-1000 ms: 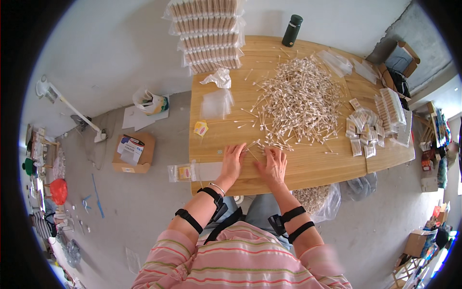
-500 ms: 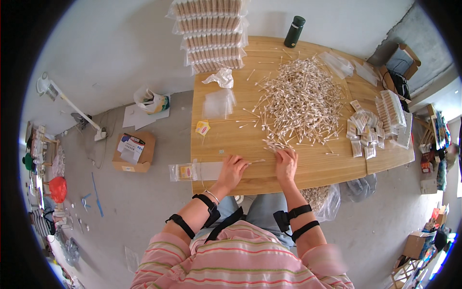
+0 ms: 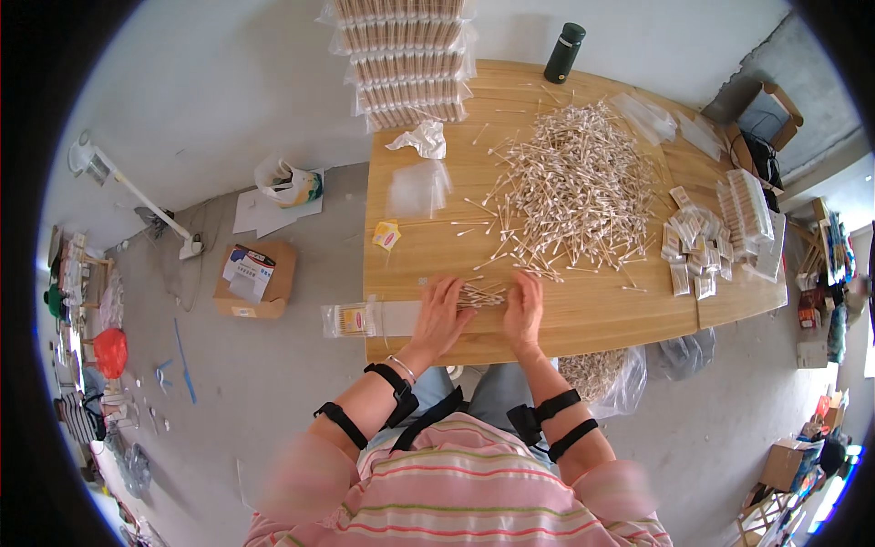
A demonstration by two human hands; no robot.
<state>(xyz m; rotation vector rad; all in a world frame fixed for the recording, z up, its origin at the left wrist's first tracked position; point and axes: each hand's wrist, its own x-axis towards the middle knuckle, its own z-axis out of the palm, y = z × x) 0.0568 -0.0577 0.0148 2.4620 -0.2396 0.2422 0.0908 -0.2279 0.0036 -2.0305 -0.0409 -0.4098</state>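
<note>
A small bundle of cotton swabs (image 3: 481, 294) lies roughly sideways between my two hands, just above the near part of the table. My left hand (image 3: 441, 314) is curled round the bundle's left end, hiding the tips there. At its other end, my right hand (image 3: 524, 313) stands upright, fingers stretched and nothing visibly gripped. Beyond them spreads a large heap of loose cotton swabs (image 3: 583, 187). Left of my left hand, a clear packet (image 3: 351, 320) with swabs and a yellow label lies over the table's edge, beside a whitish strip (image 3: 398, 319).
Stacked swab packs (image 3: 410, 68) rise at the back left, near clear bags (image 3: 419, 190) and yellow labels (image 3: 386, 234). A dark green bottle (image 3: 565, 53) stands at the back. Small filled packets (image 3: 697, 242) lie right. A cardboard box (image 3: 257, 292) sits on the floor.
My hands have come closer together, the right one moving left. The swabs that were in my right hand now lie as a bundle between both hands, with my left hand round one end.
</note>
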